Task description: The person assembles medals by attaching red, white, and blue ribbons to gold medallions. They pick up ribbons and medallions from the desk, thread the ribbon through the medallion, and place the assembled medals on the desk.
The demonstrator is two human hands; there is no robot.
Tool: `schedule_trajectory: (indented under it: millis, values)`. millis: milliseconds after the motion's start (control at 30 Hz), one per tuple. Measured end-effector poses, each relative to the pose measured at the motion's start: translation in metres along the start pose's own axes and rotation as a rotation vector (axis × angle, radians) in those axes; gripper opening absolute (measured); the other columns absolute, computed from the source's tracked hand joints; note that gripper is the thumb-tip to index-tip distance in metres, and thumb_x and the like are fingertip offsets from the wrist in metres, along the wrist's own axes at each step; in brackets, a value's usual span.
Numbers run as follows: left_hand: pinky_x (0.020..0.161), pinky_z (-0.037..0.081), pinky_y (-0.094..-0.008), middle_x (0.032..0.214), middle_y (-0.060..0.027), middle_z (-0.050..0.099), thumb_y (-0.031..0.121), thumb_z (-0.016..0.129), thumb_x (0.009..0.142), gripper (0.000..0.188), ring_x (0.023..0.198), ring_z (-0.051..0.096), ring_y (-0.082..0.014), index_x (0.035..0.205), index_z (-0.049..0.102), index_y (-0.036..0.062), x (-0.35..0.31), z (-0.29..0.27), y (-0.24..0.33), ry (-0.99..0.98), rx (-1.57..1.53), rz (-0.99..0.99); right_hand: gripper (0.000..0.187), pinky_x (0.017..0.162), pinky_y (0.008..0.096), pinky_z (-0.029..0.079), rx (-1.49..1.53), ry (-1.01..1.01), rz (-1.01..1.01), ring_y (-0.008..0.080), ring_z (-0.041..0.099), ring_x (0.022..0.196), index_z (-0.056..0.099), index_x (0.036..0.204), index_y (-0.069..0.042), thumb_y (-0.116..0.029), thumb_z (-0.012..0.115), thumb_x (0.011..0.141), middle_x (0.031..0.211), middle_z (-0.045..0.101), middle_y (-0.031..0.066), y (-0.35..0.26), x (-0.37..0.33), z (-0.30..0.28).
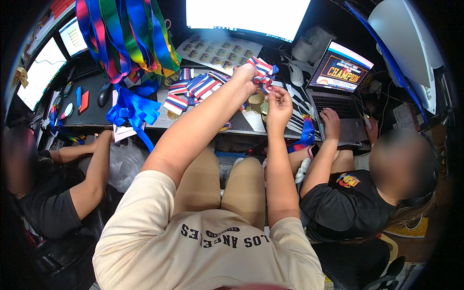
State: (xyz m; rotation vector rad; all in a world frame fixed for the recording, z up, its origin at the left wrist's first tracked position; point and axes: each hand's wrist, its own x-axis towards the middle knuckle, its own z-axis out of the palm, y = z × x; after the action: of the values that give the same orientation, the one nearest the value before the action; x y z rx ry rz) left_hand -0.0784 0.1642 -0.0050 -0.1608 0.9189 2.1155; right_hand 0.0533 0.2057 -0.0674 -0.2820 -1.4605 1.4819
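Observation:
My left hand [246, 76] is closed around a bundled red, white and blue striped ribbon [263, 70] above the desk. Just below it, my right hand [279, 104] has its fingers pinched at the lower part of the same ribbon. Round gold medals [256, 99] lie beside my right hand; whether one hangs from the held ribbon I cannot tell. More folded striped ribbons [203, 87] are heaped on the desk to the left, partly behind my left forearm. A sheet of round gold stickers [220, 52] lies behind the heap.
Multicoloured ribbons [128, 38] hang at the back left, above blue ribbons [133, 108]. A bright monitor [246, 17] stands ahead. At right, a co-worker's hand [331, 123] rests on a laptop [338, 104]. Another person's arm [94, 159] is at left, near a black mouse [104, 94].

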Motion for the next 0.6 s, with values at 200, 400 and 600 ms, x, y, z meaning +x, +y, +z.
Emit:
schedule_trajectory:
  millis: [200, 400, 600]
  values:
    - [0.065, 0.058, -0.0493, 0.087, -0.0153, 0.059, -0.014, 0.034, 0.078, 0.033, 0.072, 0.064, -0.0294, 0.103, 0.053, -0.0019, 0.007, -0.007, 0.0, 0.01, -0.011, 0.056, 0.005, 0.066, 0.0236, 0.048, -0.161, 0.027, -0.136, 0.01, 0.059, 0.072, 0.062, 0.09, 0.001, 0.003, 0.063, 0.086, 0.082, 0.064, 0.0054, -0.004, -0.006, 0.001]
    - [0.058, 0.059, -0.046, 0.087, -0.0159, 0.061, -0.012, 0.032, 0.081, 0.031, 0.07, 0.066, -0.0276, 0.103, 0.053, -0.0022, 0.006, -0.009, -0.003, 0.013, 0.056, 0.02, 0.005, 0.069, 0.0305, 0.048, -0.297, 0.038, -0.105, 0.0203, 0.061, 0.074, 0.062, 0.086, 0.0, 0.002, 0.062, 0.082, 0.081, 0.065, 0.0088, -0.006, -0.009, -0.004]
    - [0.058, 0.058, -0.0452, 0.085, -0.0146, 0.062, -0.011, 0.034, 0.08, 0.03, 0.069, 0.066, -0.0277, 0.1, 0.054, -0.0002, 0.01, -0.013, -0.009, 0.064, 0.014, 0.054, 0.003, 0.064, 0.0262, 0.047, -0.42, 0.04, -0.26, 0.0134, 0.06, 0.069, 0.062, 0.088, -0.001, 0.001, 0.062, 0.085, 0.08, 0.065, 0.0052, -0.008, -0.011, -0.006]
